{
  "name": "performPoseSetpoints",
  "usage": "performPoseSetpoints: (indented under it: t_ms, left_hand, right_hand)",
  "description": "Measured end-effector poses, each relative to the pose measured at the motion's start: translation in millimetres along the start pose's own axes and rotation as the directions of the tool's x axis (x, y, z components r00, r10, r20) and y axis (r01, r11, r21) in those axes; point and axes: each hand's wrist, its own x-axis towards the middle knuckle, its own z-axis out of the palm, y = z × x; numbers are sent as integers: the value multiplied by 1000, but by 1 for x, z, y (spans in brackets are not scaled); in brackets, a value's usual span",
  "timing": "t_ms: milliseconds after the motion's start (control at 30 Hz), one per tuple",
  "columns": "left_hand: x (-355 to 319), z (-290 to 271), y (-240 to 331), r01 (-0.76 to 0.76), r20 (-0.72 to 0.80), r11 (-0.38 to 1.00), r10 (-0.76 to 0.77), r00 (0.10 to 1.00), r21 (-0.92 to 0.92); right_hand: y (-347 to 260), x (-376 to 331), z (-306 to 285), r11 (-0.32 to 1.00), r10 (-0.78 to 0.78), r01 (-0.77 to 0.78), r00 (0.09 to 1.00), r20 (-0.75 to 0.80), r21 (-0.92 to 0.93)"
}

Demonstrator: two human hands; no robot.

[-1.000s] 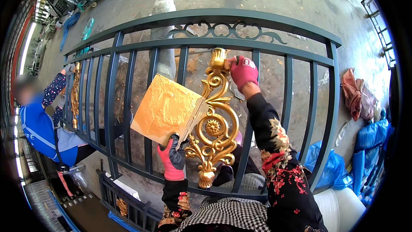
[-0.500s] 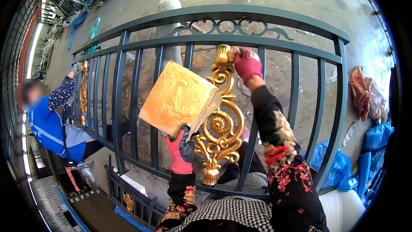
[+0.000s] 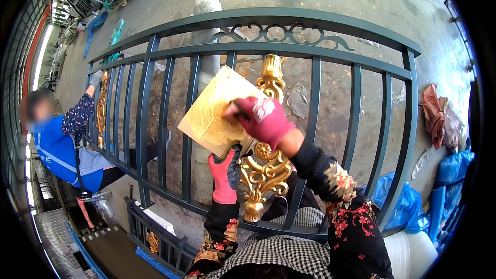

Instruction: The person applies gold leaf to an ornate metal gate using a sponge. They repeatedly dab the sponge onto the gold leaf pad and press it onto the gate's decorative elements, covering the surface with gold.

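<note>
At the centre of the frame the left hand (image 3: 225,174), in a pink and grey glove, holds up a booklet of gold leaf (image 3: 217,116) from below, its fingers closed on the lower edge of the sheets. The right hand (image 3: 262,119), in a dark pink glove, lies on the right part of the top sheet with its fingers bent and pinched toward the leaf; whether they have a sheet lifted cannot be told. Just right of the booklet, and partly behind both hands, stands the gilded scroll ornament (image 3: 264,168) of the dark green metal railing (image 3: 268,20), gold from its top finial down to its lower knob. The step in hand looks like taking 1 leaf off the stack. The next move likely calls for a light peel and a careful press onto the ornament, since such leaf tears easily. At the left edge a person in a blue vest (image 3: 62,150) reaches up to a 2nd gilded ornament (image 3: 102,106).
</note>
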Motion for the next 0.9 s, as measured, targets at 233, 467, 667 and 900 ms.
performPoseSetpoints:
  t_ms: [233,467,667,900]
  left_hand:
    - [-5,3,19,-81,12,993,80,997,82]
    - [2,5,16,6,86,982,11,996,-188]
    - [3,3,19,27,57,967,-13,998,-252]
    - [6,-14,19,-50,47,990,57,997,-131]
  right_hand:
    - [12,-23,-15,934,211,-263,952,-222,-243]
    - [65,-10,-36,816,529,-569,666,-525,100]
    - [95,25,-51,665,636,-738,640,-432,-115]
    - [124,26,-42,623,701,-725,684,-202,-294]
